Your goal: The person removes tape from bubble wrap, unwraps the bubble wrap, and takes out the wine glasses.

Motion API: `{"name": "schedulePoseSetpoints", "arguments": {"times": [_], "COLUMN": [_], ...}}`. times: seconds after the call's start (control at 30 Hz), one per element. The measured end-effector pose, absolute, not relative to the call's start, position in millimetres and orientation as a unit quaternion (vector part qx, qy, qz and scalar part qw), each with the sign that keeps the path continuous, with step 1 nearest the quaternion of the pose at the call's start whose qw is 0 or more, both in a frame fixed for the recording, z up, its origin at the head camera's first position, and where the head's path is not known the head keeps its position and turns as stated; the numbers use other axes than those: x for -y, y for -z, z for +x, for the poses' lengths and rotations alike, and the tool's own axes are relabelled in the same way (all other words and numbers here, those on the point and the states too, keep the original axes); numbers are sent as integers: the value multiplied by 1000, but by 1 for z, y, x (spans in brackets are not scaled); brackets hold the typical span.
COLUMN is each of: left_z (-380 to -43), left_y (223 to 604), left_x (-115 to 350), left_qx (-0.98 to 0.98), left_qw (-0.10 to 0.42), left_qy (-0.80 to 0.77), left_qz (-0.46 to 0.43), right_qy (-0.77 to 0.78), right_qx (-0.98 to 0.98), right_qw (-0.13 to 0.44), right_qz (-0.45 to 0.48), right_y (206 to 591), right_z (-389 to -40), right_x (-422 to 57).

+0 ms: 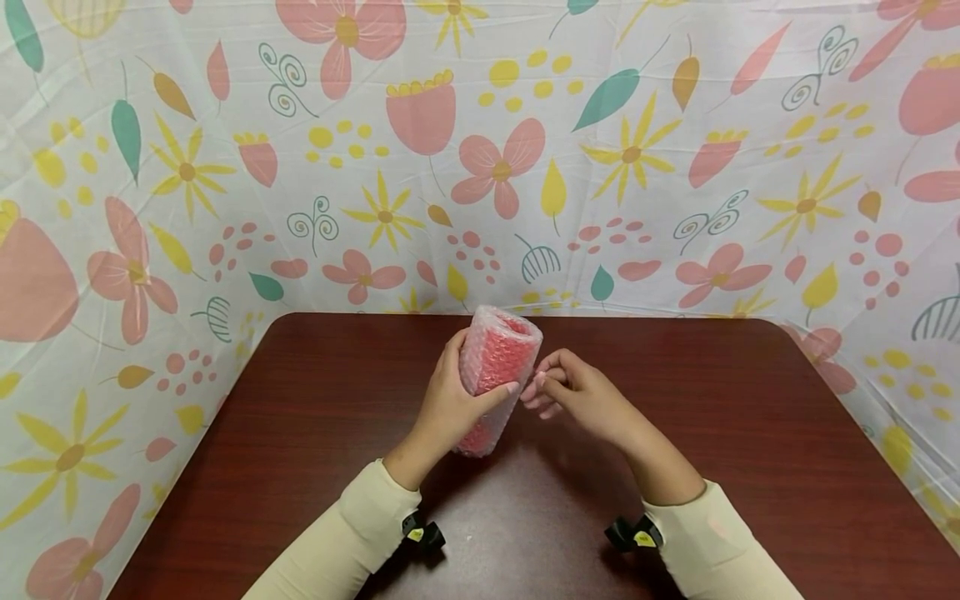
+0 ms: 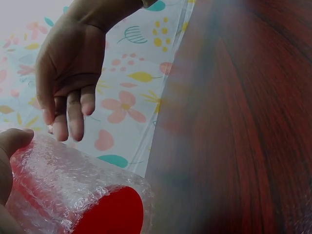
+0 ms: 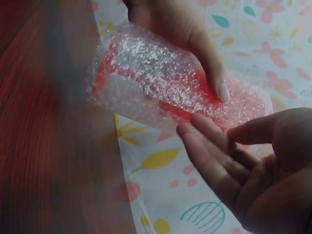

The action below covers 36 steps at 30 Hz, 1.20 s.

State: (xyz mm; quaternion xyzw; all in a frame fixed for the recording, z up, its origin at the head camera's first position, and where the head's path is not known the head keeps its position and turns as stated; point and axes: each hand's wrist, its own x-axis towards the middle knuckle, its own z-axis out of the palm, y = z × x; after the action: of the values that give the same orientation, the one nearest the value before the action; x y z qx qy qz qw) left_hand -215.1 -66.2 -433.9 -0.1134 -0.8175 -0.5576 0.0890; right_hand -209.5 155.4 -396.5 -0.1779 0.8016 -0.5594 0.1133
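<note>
A red, cup-like cylinder wrapped in clear bubble wrap (image 1: 498, 358) is tilted above the table, its open end up and to the right in the head view. My left hand (image 1: 453, 396) grips it from the left, thumb across the front. The red base end (image 2: 114, 212) shows through in the left wrist view. My right hand (image 1: 577, 387) hovers just right of the wrap, its fingers relaxed and slightly bent. In the right wrist view its fingertips (image 3: 187, 131) lie close to the wrap's lower edge; contact cannot be made out.
Both hands are over a dark reddish-brown table (image 1: 315, 400) with rounded far corners. Behind and beside it hangs a white cloth (image 1: 480, 167) printed with flowers and leaves. Each cream sleeve has a small black device (image 1: 423, 533) at the wrist.
</note>
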Motion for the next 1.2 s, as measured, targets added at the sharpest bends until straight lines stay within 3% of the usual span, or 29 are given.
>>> {"name": "schedulePoseSetpoints", "arguments": {"times": [0.9, 1.2], "left_z": [-214, -215], "left_y": [433, 434], "left_x": [64, 64], "left_qx": [837, 840], "left_qw": [94, 97], "left_qy": [529, 523], "left_qz": [-106, -104], "right_qy": [562, 577], "right_qx": [-801, -782], "right_qw": [108, 141], "right_qz": [-177, -190], "right_y": [397, 396], "right_z": [-209, -209], "right_x": [-153, -155]}}
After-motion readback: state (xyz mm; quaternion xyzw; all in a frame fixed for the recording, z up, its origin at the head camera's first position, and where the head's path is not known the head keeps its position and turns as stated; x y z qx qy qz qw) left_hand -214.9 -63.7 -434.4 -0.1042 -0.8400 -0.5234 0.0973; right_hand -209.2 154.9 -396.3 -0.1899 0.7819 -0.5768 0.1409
